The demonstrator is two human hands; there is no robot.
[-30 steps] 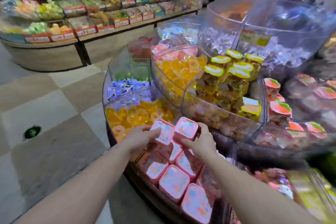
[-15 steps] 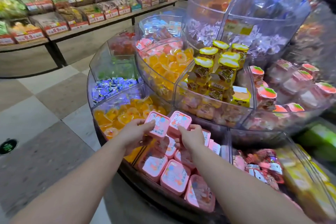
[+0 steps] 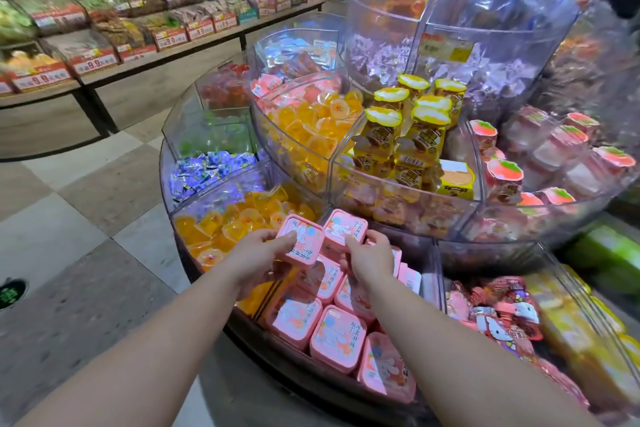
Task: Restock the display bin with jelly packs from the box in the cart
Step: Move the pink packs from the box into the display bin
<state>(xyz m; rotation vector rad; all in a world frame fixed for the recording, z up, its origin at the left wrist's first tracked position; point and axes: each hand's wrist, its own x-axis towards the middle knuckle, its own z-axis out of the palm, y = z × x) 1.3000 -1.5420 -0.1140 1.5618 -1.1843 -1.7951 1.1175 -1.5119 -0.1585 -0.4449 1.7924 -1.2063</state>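
Checkered floor, long snack shelves

Two forearms enter from the bottom edge of the head view, both bare from the frame edge to the wrist. Left hand and right hand are bare: skin only on fingers and wrists. Short fingernails show on the left hand's fingers; the right hand's are too blurred to tell.
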